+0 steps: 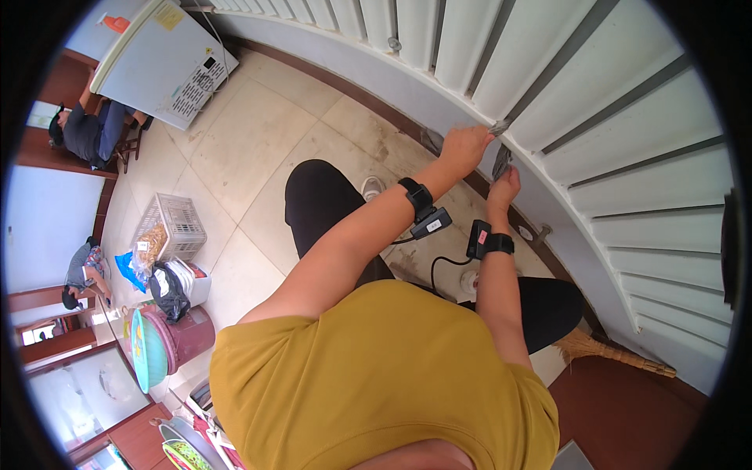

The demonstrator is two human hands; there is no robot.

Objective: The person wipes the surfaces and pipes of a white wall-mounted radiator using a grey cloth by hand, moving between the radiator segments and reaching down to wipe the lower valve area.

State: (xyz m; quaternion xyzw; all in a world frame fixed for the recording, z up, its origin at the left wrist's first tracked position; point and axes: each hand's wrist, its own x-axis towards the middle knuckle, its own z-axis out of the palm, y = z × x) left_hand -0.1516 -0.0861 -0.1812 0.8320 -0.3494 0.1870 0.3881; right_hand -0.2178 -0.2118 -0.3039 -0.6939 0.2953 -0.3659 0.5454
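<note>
A grey cloth (501, 163) shows in two pieces at the lower edge of a white radiator (523, 100). My left hand (467, 147) pinches the upper piece, close to a gap between two radiator columns. Just below that edge, my right hand (505, 183) grips the lower piece in front of the wall. Whether the two pieces join behind the radiator edge is hidden. Both wrists wear black straps with small devices and cables.
At the left stand a white chest freezer (158, 70), a plastic crate (188, 226) with bags, and a maroon bucket (194, 338) beside a turquoise basin (147, 352). A straw broom (617, 351) lies at the lower right. Two people are at the far left.
</note>
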